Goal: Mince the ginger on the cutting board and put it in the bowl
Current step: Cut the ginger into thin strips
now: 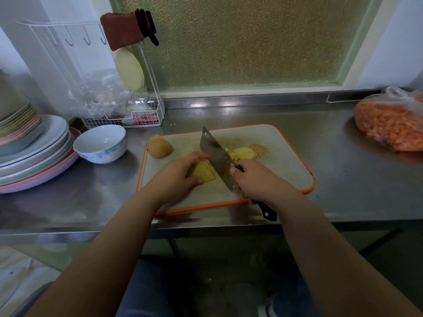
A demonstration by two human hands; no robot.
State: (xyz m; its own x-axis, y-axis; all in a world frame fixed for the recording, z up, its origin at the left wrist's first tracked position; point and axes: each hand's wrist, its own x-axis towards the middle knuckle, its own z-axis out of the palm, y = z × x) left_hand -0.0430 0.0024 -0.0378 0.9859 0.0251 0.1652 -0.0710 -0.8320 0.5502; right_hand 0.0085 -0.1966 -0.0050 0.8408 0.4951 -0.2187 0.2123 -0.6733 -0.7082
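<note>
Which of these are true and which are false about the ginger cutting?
1. The right hand holds the cleaver. True.
2. The white bowl is full of minced ginger. False: it looks empty.
3. The left hand steadies sliced ginger on the cutting board. True.
4. The bowl sits right of the board. False: it sits left of it, beside the stacked plates.

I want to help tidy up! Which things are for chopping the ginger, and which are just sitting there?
For the job: ginger, cleaver, cutting board, bowl.

Just sitting there: stacked plates, wire rack, bag of orange food.
</note>
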